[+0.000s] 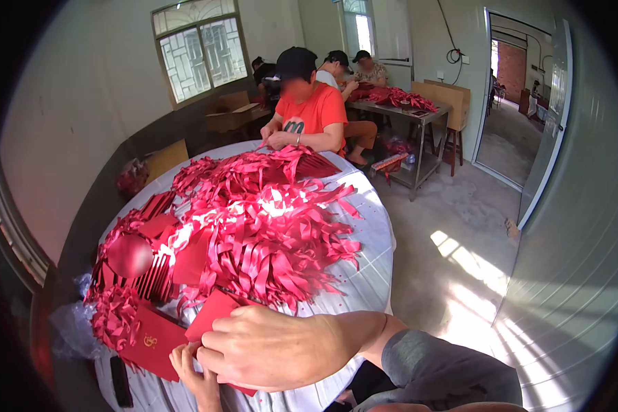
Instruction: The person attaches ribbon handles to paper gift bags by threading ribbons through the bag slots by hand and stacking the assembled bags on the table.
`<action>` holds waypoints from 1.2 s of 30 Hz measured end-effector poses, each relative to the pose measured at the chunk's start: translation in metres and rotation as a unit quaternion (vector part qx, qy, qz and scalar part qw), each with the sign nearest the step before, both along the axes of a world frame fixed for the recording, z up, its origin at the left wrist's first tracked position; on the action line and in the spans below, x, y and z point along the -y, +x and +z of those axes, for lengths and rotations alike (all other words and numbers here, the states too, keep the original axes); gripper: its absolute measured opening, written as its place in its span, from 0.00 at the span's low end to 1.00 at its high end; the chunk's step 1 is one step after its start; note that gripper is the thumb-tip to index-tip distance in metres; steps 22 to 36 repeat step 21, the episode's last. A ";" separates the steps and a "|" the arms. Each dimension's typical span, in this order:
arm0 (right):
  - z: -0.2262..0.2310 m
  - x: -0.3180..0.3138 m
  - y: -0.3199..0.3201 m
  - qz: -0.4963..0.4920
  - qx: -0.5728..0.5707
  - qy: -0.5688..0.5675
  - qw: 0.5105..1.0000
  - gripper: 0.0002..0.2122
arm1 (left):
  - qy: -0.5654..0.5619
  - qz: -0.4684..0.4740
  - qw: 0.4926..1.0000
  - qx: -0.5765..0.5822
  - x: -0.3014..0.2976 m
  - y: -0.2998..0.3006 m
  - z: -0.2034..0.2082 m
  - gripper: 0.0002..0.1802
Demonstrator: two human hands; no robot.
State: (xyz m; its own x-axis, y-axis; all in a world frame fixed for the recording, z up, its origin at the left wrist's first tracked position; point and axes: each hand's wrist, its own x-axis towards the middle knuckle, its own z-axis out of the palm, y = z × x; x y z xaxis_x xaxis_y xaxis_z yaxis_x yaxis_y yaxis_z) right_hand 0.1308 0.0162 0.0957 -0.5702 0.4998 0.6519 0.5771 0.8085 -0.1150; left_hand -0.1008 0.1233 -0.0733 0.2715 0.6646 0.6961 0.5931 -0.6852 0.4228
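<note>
At the near edge of the table, a red paper folder [216, 312] is gripped between my two hands. My right hand [271, 347] lies across it, back upward, with its fingers curled down over the paper. Just below and to the left, my left hand [198, 376] pinches the folder's near edge; part of that hand is hidden by the right one. Beside them on the left rests another red paper folder [151, 342] with a small gold emblem. Right behind my hands spreads a large heap of shiny red ribbons [268, 247].
A white cloth covers the round table [374, 226]. Stacked red folders [154, 275] stand at left, near a dark phone-like object [121, 382] and clear plastic [75, 323]. Across sits a co-worker in a red shirt [316, 113]; others work behind at a metal table [419, 118].
</note>
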 end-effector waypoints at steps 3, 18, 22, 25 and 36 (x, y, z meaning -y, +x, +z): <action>0.004 -0.018 0.002 0.003 0.007 0.000 1.000 0.10 | 0.028 0.037 0.999 0.011 -0.001 -0.009 -0.005 0.14; -0.006 -0.055 -0.008 -0.131 0.090 -0.072 0.985 0.10 | -0.061 -0.060 0.983 0.165 0.013 0.006 0.025 0.13; -0.024 -0.067 -0.010 -0.096 0.166 -0.128 0.973 0.13 | -0.079 -0.091 0.979 0.163 0.031 0.008 0.038 0.13; -0.024 -0.067 -0.010 -0.096 0.166 -0.128 0.973 0.13 | -0.079 -0.091 0.979 0.163 0.031 0.008 0.038 0.13; -0.024 -0.067 -0.010 -0.096 0.166 -0.128 0.973 0.13 | -0.079 -0.091 0.979 0.163 0.031 0.008 0.038 0.13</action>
